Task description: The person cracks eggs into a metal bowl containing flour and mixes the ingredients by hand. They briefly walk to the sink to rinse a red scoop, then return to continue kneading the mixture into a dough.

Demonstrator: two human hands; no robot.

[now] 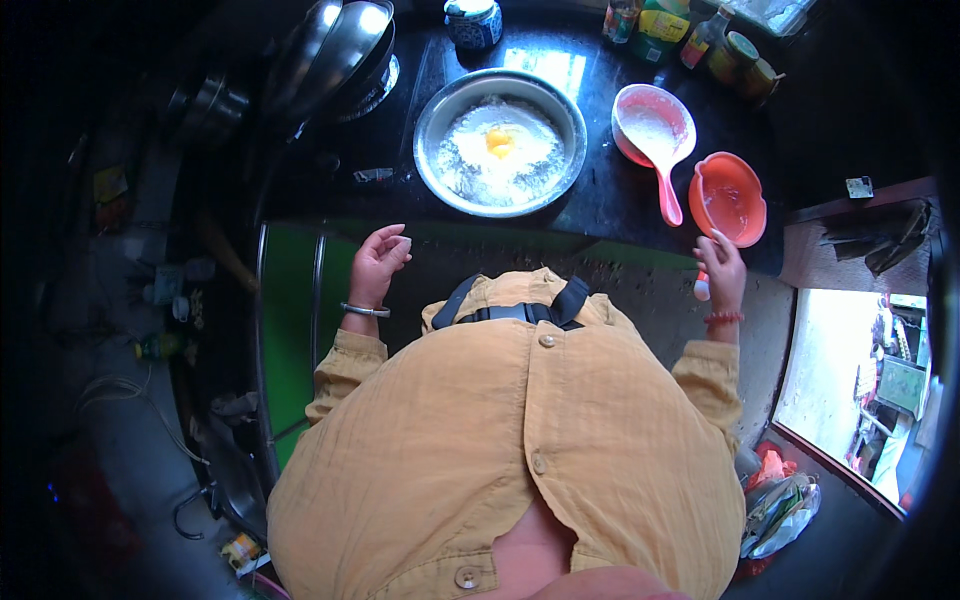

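On the dark countertop (360, 196) before me stands a wide steel basin (424, 169). White flour (536, 161) covers its bottom, and raw egg with yellow yolk (499, 141) lies in the middle. My right hand (721, 264) grips the handle of a red plastic ladle (726, 201), whose bowl is at the counter's right front edge, with white residue inside. Left of that ladle, a pink-handled ladle (669, 196) rests with its bowl over flour. My left hand (380, 259) hovers in front of the counter edge, its fingers loosely curled and apart, holding nothing.
Metal pans (360, 45) lean at the back left. A blue-and-white jar (474, 30) stands behind the basin. Bottles and jars, including a glass bottle (706, 37), line the back right. A small wrapper (373, 175) lies left of the basin. Plastic bags (784, 510) sit low at right.
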